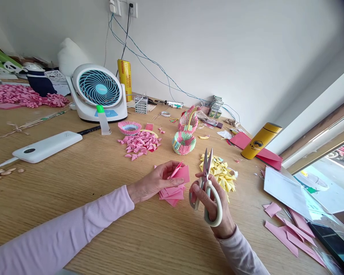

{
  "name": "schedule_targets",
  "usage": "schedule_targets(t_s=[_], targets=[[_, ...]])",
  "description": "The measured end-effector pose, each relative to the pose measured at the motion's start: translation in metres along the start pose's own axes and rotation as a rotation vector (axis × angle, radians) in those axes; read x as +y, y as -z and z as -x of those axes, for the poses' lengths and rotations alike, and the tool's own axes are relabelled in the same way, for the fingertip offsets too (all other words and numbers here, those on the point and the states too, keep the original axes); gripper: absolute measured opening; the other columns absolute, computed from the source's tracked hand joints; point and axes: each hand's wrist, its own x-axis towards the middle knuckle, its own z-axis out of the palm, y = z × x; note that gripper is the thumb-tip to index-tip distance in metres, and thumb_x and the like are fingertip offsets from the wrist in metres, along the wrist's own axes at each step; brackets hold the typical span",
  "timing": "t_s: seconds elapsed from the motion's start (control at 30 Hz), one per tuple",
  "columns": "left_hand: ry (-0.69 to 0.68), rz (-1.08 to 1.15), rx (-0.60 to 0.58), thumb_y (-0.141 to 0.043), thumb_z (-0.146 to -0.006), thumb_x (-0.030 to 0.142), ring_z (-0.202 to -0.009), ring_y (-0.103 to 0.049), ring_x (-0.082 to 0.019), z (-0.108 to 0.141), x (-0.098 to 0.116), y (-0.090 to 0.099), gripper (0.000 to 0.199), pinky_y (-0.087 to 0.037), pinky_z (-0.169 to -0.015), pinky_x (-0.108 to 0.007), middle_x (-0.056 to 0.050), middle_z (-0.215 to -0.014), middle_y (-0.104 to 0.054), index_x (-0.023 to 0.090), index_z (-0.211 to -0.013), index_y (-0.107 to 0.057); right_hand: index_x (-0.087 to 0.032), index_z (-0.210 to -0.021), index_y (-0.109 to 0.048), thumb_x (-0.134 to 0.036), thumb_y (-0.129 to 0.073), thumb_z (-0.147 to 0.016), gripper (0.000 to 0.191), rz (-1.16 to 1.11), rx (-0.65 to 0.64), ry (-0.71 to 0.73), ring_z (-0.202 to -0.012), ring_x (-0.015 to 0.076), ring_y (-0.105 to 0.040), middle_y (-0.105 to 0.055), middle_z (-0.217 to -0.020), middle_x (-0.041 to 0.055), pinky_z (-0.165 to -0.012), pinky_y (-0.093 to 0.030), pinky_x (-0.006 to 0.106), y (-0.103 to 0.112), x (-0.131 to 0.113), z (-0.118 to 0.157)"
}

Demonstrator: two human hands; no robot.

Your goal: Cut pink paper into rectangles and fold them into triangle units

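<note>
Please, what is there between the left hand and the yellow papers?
In the head view, pink paper held by the left hand, then scissors in the right hand.

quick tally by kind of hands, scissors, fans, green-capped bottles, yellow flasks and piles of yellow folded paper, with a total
Left hand and right hand: 2
Scissors: 1
Fan: 1
Green-capped bottle: 1
Yellow flask: 1
Yellow paper pile: 1
Total: 7
</note>
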Motion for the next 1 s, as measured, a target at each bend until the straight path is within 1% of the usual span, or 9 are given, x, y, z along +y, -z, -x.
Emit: schedule_targets(t_s=[0.1,0.23,0.33,0.47,0.57,0.67,0.73,0.83,1.0], targets=[[0.007,0.024,0.035,-0.077,-0.073,0.019,-0.088,-0.054,-0.012,0.0,0.002,-0.003,0.043,-0.045,-0.077,-0.024,-0.002,-0.098,-0.056,0.018,-0.112,-0.057,-0.023,-0.103,-0.05,-0.034,-0.067,-0.083,0.028,0.004,-0.009,-0.01,-0.053,0.0104,-0.054,-0.056,-0.065,-0.0045,-0.047,-0.044,0.022,-0.001,0.0,0.0],[-0.004,0.042,0.062,-0.077,-0.072,0.021,-0.083,-0.052,-0.011,0.0,0.004,-0.005,0.041,-0.043,-0.073,-0.023,-0.001,-0.094,-0.055,0.017,-0.108,-0.058,-0.022,-0.104,-0.05,-0.035,-0.063,-0.087,0.026,0.002,-0.055,0.001,-0.053,0.011,-0.055,-0.059,-0.066,-0.0032,-0.048,-0.045,0.023,-0.001,0.001,0.002],[-0.009,0.051,0.07,-0.079,-0.069,0.02,-0.081,-0.052,-0.01,-0.001,0.004,-0.003,0.043,-0.042,-0.073,-0.024,0.001,-0.093,-0.055,0.017,-0.107,-0.057,-0.021,-0.106,-0.05,-0.038,-0.06,-0.089,0.026,-0.021,-0.087,0.019,-0.054,0.0115,-0.056,-0.061,-0.069,-0.0014,-0.047,-0.046,0.023,0.0,0.001,0.002],[-0.013,0.055,0.072,-0.079,-0.07,0.019,-0.082,-0.053,-0.01,-0.002,0.001,0.0,0.044,-0.042,-0.073,-0.024,0.001,-0.094,-0.056,0.018,-0.107,-0.056,-0.021,-0.106,-0.05,-0.038,-0.06,-0.088,0.027,-0.034,-0.103,0.017,-0.053,0.0114,-0.056,-0.06,-0.07,-0.0016,-0.045,-0.046,0.023,0.001,0.003,0.002],[0.008,0.095,0.1,-0.08,-0.069,0.018,-0.08,-0.053,-0.01,-0.003,0.0,0.002,0.044,-0.042,-0.072,-0.023,0.001,-0.092,-0.057,0.018,-0.107,-0.057,-0.021,-0.106,-0.05,-0.037,-0.06,-0.089,0.026,-0.061,-0.113,0.012,-0.052,0.0114,-0.056,-0.06,-0.069,-0.0019,-0.043,-0.046,0.022,0.002,0.006,0.001],[0.013,0.148,0.124,-0.081,-0.068,0.017,-0.078,-0.054,-0.008,-0.005,-0.001,0.005,0.041,-0.042,-0.071,-0.022,0.002,-0.09,-0.057,0.018,-0.103,-0.06,-0.021,-0.107,-0.051,-0.036,-0.06,-0.09,0.024,-0.116,-0.141,-0.014,-0.05,0.0106,-0.055,-0.06,-0.069,-0.0019,-0.041,-0.045,0.021,0.003,0.008,0.003],[0.02,0.175,0.143,-0.081,-0.069,0.017,-0.079,-0.056,-0.008,-0.006,0.0,0.007,0.037,-0.043,-0.07,-0.021,0.002,-0.09,-0.058,0.018,-0.101,-0.062,-0.021,-0.107,-0.051,-0.035,-0.059,-0.09,0.023,-0.164,-0.173,-0.044,-0.049,0.0098,-0.055,-0.061,-0.071,-0.0014,-0.04,-0.044,0.02,0.003,0.009,0.004],[0.043,0.215,0.163,-0.08,-0.07,0.02,-0.082,-0.059,-0.009,-0.007,0.001,0.01,0.035,-0.046,-0.07,-0.021,0.001,-0.091,-0.06,0.018,-0.101,-0.064,-0.019,-0.107,-0.052,-0.04,-0.055,-0.092,0.025,-0.245,-0.237,-0.075,-0.046,0.0092,-0.054,-0.062,-0.069,-0.0004,-0.037,-0.042,0.018,0.003,0.01,0.008],[0.046,0.295,0.219,-0.083,-0.067,0.021,-0.088,-0.063,-0.012,-0.008,0.003,0.01,0.04,-0.051,-0.074,-0.021,0.0,-0.095,-0.062,0.019,-0.104,-0.067,-0.018,-0.107,-0.051,-0.043,-0.05,-0.094,0.029,-0.262,-0.41,-0.164,-0.044,0.0086,-0.054,-0.064,-0.069,0.0017,-0.039,-0.042,0.019,0.007,0.012,0.011]])
